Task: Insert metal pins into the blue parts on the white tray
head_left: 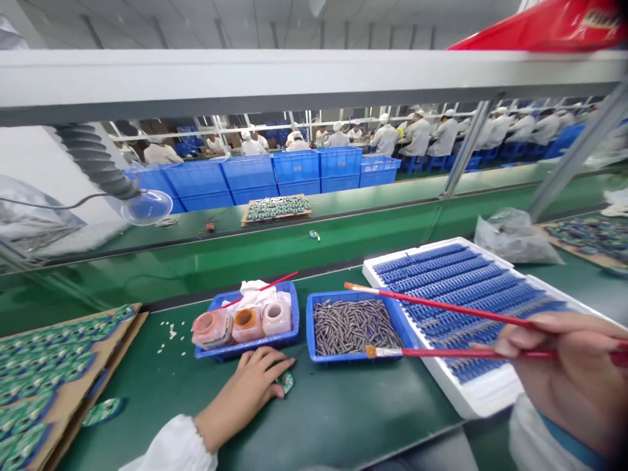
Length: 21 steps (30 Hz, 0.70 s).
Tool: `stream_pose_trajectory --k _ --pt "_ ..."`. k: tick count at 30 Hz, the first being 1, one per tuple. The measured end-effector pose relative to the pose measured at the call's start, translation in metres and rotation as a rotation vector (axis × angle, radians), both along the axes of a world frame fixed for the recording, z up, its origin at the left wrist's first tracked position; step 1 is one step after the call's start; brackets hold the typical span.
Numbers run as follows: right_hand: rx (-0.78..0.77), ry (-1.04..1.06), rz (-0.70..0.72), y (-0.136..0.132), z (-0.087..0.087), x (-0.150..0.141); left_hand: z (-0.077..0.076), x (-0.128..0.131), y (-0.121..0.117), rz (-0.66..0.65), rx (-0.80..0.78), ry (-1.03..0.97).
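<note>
My left hand (pixel 255 383) rests on the green bench with its fingers curled over a small green round part (pixel 285 381), just in front of a blue tray of little bottles (pixel 245 324). My right hand (pixel 569 369) is closed round two thin red-handled brushes (pixel 441 330); their tips reach over a blue tray of small dark metal pins (pixel 354 325). A white foam tray with rows of blue parts (pixel 471 294) lies under the brush handles.
Cardboard sheets of green round parts (pixel 44 373) lie at the left. A conveyor belt (pixel 294 248) runs behind, with another loaded board (pixel 277 209), blue crates (pixel 294 171), a plastic bag (pixel 513 235). Several people in white work beyond.
</note>
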State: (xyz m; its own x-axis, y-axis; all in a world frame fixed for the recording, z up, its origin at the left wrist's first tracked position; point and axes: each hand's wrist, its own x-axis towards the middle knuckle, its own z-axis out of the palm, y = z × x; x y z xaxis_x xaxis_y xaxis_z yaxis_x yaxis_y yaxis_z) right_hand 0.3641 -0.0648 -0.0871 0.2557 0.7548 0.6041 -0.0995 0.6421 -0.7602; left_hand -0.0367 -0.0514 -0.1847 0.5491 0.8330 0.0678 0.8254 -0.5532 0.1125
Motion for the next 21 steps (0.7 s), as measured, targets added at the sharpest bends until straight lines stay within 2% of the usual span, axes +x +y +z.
stream_pose_trajectory --k 3,6,9,12,14,15,17,21 --pt "0.050 -0.058 0.052 -0.001 0.001 -0.004 -0.006 0.000 0.002 -0.033 -0.011 -0.041" --pt "0.017 -0.046 0.058 -0.005 0.000 -0.002 0.003 -0.001 -0.004 -0.055 -0.009 -0.112" --pt "0.028 -0.024 0.029 -0.007 0.003 -0.003 0.020 -0.002 -0.015 -0.067 -0.004 -0.247" --pt "0.079 -0.013 0.016 -0.006 0.010 -0.010 0.041 0.002 -0.029 -0.071 -0.009 -0.704" --pt "0.095 -0.011 0.032 -0.004 0.014 -0.015 0.056 0.006 -0.037 -0.080 -0.076 -1.042" --pt "0.092 -0.012 0.044 -0.004 0.015 -0.018 0.063 0.008 -0.040 -0.099 -0.115 -1.136" --pt "0.084 -0.010 0.063 -0.003 0.016 -0.022 0.077 0.013 -0.044 -0.162 -0.164 -1.200" --pt "-0.014 0.088 0.044 -0.005 0.014 -0.029 0.095 0.021 -0.042 -0.321 -0.242 -1.154"
